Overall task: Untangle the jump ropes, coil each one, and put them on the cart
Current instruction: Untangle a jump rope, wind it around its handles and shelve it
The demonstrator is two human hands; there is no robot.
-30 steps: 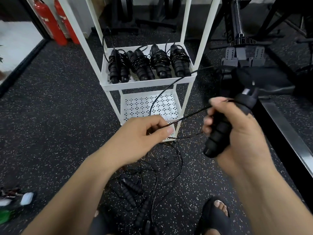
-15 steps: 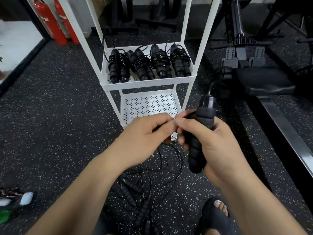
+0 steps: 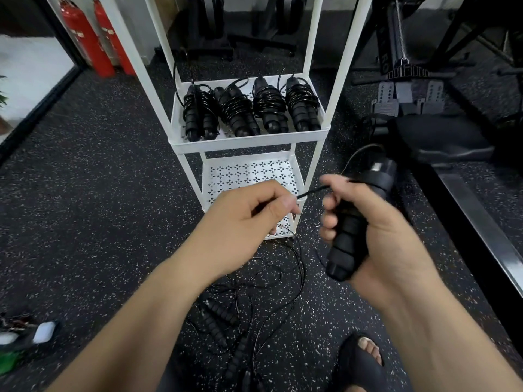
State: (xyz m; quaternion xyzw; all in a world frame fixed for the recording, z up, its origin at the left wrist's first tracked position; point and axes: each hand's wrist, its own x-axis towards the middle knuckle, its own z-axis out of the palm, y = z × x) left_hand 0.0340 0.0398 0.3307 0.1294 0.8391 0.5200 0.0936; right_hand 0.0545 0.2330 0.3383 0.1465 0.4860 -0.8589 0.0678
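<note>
Coiling of one jump rope is the step in hand, as I judge it. The right hand (image 3: 376, 230), at the centre right of the frame, has its grip wrapped round the black foam handle (image 3: 351, 239). The left hand (image 3: 249, 219), at the centre, pinches the thin black cord (image 3: 312, 191) between thumb and forefinger, and a short taut piece runs between the two hands. Below the left hand the cord seems to go down to the tangle (image 3: 254, 292) of ropes on the floor in the lower centre. Four coiled ropes (image 3: 266, 108) already lie on a shelf of the white cart (image 3: 249, 144) in the upper centre. The next move probably calls for bringing the cord round the handle again, with a steady pull so the turns do not slip. Half a second ago the hands were touching; now they are apart and the handle leans to the upper right.
</note>
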